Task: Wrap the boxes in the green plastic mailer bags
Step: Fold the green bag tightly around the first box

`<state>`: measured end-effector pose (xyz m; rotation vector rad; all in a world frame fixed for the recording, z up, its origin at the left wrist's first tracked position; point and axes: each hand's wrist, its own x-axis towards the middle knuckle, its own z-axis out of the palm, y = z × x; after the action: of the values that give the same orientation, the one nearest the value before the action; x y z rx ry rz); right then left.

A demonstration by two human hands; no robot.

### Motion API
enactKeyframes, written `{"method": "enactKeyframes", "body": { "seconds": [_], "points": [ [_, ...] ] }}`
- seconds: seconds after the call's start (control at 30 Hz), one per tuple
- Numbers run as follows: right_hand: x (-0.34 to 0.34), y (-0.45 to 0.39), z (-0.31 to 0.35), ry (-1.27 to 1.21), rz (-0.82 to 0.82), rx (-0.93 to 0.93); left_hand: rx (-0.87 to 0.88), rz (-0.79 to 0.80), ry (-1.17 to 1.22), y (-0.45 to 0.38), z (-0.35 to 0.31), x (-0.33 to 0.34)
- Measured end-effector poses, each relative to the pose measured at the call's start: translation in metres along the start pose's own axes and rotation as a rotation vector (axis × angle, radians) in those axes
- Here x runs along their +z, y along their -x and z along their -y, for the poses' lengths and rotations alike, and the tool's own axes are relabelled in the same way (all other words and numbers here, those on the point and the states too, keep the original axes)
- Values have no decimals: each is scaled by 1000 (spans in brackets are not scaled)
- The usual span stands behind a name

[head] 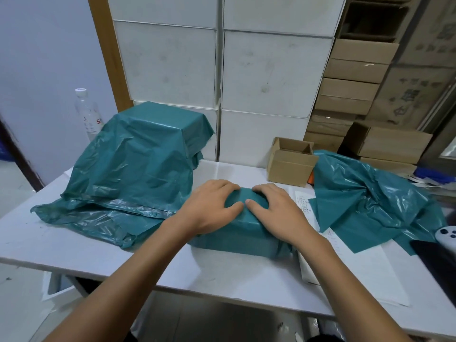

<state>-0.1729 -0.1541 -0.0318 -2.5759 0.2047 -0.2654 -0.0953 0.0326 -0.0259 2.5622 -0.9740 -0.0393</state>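
Observation:
A box wrapped in a green mailer bag (237, 236) lies on the white table (98, 250) in front of me. My left hand (209, 208) and my right hand (276, 211) both press flat on its top, fingers spread, thumbs nearly touching. To the left, a pile of wrapped boxes (138, 154) stands draped in loose green mailer bags. At the right lies a heap of empty green mailer bags (370, 201). A small open cardboard box (291, 164) stands behind the wrapped box.
White cartons (271, 70) are stacked behind the table, brown cardboard boxes (355, 77) to their right. A clear water bottle (86, 112) stands at the far left. Paper sheets (350, 267) lie under my right forearm. A white controller (446, 236) sits at the right edge.

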Motion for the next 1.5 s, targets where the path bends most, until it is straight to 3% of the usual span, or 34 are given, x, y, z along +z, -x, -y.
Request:
{"method": "enactKeyframes", "body": {
  "seconds": [0.1,0.43,0.7,0.97,1.17,1.33,1.5],
  "points": [
    [-2,-7,1,7,133,94,-68,72,-62,-8,5,1],
    [6,-11,-3,-71,79,124,-68,62,19,-13,8,5],
    [-2,-18,-3,98,118,112,-118,164,-69,-24,5,-14],
    [-22,-9,-7,52,-45,-53,-55,-75,48,-24,10,-27],
    [-41,49,-27,-50,-99,-255,301,-145,286,39,45,-30],
    [-23,90,-52,44,-107,-376,353,-232,127,88,66,-3],
    [0,67,-57,10,-265,-369,304,-355,77,71,74,16]
  ]
}}
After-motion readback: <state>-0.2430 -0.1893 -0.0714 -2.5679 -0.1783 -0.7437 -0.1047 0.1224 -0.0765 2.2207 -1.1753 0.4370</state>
